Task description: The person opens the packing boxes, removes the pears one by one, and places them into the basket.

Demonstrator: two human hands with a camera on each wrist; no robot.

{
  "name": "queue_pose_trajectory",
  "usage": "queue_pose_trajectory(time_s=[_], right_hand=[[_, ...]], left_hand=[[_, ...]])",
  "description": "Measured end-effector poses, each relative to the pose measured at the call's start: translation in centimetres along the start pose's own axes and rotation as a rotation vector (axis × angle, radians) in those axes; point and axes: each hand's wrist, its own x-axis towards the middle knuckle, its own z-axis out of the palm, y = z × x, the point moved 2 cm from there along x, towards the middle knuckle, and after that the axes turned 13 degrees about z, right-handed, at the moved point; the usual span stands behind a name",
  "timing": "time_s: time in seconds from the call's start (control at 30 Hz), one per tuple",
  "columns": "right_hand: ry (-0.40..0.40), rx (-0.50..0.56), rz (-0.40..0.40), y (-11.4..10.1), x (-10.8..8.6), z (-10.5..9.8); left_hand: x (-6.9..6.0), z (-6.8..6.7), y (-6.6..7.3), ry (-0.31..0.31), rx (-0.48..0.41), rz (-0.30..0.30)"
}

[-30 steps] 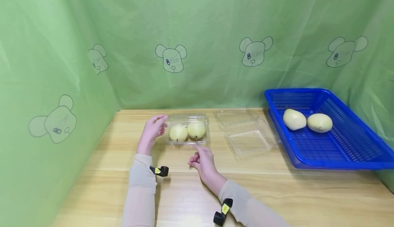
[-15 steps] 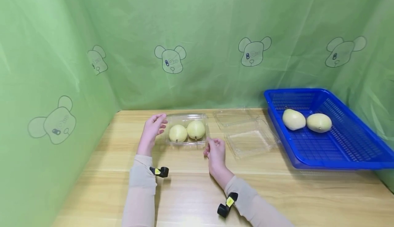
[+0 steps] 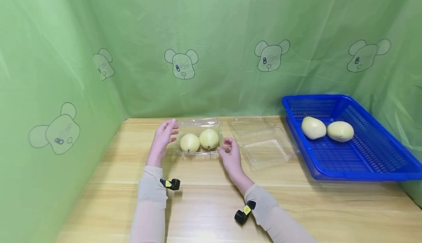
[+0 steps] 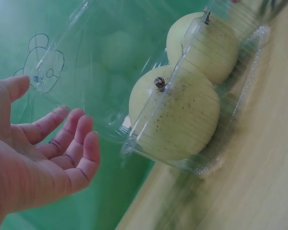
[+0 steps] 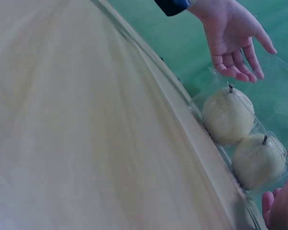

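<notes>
A clear plastic clamshell box lies on the wooden table, with two pale yellow pears inside: a left pear and a right pear. Its transparent lid is raised at the back. By the left side of the box is my left hand, its thumb and fingers apart, the fingertips close to the lid; contact is unclear. My right hand is at the box's right front corner, fingers loosely bent and thumb near the rim. The right wrist view shows only part of it.
Another clear clamshell lies open to the right of the box. Beyond it stands a blue plastic basket holding two more pale yellow fruits. A green curtain hangs close behind the table.
My right hand has moved right, from the box's front edge to its right corner, and turned. The lid's edge has shifted up and back. My left hand stays almost in place.
</notes>
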Motion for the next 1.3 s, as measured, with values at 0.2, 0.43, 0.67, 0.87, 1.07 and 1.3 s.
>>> queue_pose_trajectory(time_s=[0.2, 0.43, 0.67, 0.87, 1.07, 1.3], right_hand=[[-0.049, -0.023, 0.016, -0.1, 0.1, -0.2], [-0.074, -0.037, 0.004, -0.1, 0.3, -0.3], [-0.082, -0.064, -0.005, -0.1, 0.3, -0.2], [-0.099, -0.086, -0.001, -0.2, 0.1, -0.3], [-0.105, -0.101, 0.0, -0.3, 0.1, -0.2], [-0.109, -0.095, -0.009, -0.2, 0.1, -0.1]], left_hand=[[0.3, 0.1, -0.5, -0.015, -0.012, 0.023], [0.4, 0.1, -0.8, -0.035, -0.027, 0.03], [0.6, 0.2, -1.3, -0.061, -0.004, 0.049], [0.7, 0.2, -1.8, -0.095, 0.03, 0.056], [0.6, 0.2, -2.5, -0.153, 0.055, 0.089], [1.0, 0.2, -3.6, -0.194, 0.077, 0.11]])
